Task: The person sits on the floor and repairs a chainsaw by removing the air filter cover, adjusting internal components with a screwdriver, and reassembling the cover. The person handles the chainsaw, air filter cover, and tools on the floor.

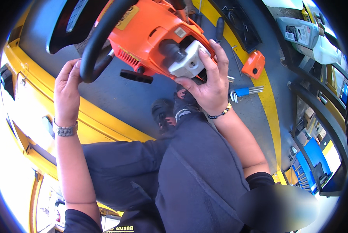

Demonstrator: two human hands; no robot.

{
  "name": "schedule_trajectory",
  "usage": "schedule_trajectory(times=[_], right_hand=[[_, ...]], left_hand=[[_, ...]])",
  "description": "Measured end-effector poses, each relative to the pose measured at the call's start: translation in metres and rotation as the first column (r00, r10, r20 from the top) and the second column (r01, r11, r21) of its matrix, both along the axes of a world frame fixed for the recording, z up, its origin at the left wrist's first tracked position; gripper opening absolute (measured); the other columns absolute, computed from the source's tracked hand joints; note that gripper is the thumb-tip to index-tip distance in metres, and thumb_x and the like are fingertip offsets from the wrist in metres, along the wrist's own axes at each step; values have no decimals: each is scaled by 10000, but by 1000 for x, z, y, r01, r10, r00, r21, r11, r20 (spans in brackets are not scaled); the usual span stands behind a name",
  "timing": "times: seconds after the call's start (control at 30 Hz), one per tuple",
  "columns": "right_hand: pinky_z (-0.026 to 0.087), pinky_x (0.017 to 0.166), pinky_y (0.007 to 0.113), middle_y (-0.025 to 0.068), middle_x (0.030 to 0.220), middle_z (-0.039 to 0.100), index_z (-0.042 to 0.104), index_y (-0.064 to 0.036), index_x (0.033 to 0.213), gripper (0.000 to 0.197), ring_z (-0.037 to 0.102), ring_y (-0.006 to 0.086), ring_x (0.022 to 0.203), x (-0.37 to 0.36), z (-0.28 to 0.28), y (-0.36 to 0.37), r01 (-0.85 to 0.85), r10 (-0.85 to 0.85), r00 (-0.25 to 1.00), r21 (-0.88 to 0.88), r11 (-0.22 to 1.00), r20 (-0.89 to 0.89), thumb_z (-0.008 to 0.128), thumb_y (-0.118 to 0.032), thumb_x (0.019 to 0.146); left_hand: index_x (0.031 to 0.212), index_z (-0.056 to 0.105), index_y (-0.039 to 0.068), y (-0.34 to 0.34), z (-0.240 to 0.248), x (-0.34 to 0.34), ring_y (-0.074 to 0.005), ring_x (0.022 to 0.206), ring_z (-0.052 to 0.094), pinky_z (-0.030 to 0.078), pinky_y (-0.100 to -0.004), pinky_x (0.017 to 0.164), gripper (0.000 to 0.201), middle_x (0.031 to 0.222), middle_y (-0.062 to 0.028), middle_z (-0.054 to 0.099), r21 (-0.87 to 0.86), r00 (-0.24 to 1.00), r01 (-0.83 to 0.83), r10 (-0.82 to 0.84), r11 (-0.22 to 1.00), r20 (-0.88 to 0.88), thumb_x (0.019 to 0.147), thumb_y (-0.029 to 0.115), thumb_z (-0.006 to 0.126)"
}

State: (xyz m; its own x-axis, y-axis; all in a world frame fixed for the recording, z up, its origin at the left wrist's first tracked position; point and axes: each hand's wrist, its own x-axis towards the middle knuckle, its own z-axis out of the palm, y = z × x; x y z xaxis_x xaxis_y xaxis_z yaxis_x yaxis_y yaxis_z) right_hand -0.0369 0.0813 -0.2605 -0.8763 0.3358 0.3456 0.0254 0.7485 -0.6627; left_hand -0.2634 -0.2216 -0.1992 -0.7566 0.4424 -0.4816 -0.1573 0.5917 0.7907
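An orange chainsaw (pixel 139 33) is in front of me at the top of the view, with its black tube handle (pixel 92 50) toward the left. The fingers of my left hand (pixel 68 85) pinch the lower bend of that handle. My right hand (pixel 213 77) grips a white plastic part (pixel 189 64) at the opening in the saw's body, thumb below and fingers over the top. Whether this part is fastened to the saw I cannot tell. Beside it sits a blurred black round piece (pixel 172 50). A black starter grip (pixel 136 76) sticks out below the body.
On the grey floor to the right lie an orange cover (pixel 253 65), a blue hex key set (pixel 244 92), a thin metal rod (pixel 236 60) and a black-handled tool (pixel 219 29). A grey-blue jug (pixel 300 32) stands on a black-framed rack. Yellow metal framing (pixel 100 122) runs along the left.
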Motion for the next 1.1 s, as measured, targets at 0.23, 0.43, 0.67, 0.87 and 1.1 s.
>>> schedule_trajectory(times=[0.23, 0.43, 0.67, 0.87, 1.1], right_hand=[[431, 1105, 536, 207, 1462, 491, 676, -237, 1327, 579, 521, 430, 1325, -10, 12, -5, -31, 35, 999, 172, 985, -20, 843, -452, 817], [448, 1105, 553, 196, 1411, 502, 716, -189, 1301, 553, 511, 420, 1330, -8, 16, -8, -64, 61, 998, 201, 978, 20, 869, -362, 799], [423, 1093, 546, 178, 1398, 507, 717, -192, 1323, 554, 538, 400, 1292, 0, 18, -19, -4, -21, 997, 319, 948, 73, 849, -380, 818], [398, 1095, 603, 141, 1426, 498, 733, -283, 1273, 568, 557, 339, 1303, -2, 19, -21, 21, -62, 991, 318, 948, 119, 885, -390, 736], [405, 1111, 520, 164, 1443, 525, 705, -209, 1319, 545, 552, 344, 1307, 0, 31, 13, -17, 22, 1000, 218, 976, -21, 845, -403, 829]], left_hand=[[1299, 643, 33, 1, 3, 1, -159, 1141, 649, 498, -316, 1012, 323, 1201, -89, 714, 3, 1000, 16, -16, 1000, -23, 1128, 238, 460], [1305, 641, 38, -2, 4, 0, -166, 1128, 653, 497, -323, 997, 329, 1204, -85, 716, -11, 1000, -2, 2, 1000, -28, 1129, 251, 463], [1308, 642, 39, -1, 2, 1, -165, 1124, 656, 494, -321, 1005, 329, 1205, -93, 718, -15, 999, 33, -34, 999, -41, 1129, 250, 465], [1327, 636, 30, -5, -2, 1, -167, 1130, 657, 494, -319, 1020, 345, 1222, -103, 713, -6, 1000, 2, -2, 1000, -22, 1133, 246, 449], [1327, 633, 22, -9, -5, 0, -164, 1132, 655, 493, -324, 1035, 357, 1237, -115, 705, 14, 1000, -22, 22, 1000, -14, 1138, 249, 432]])
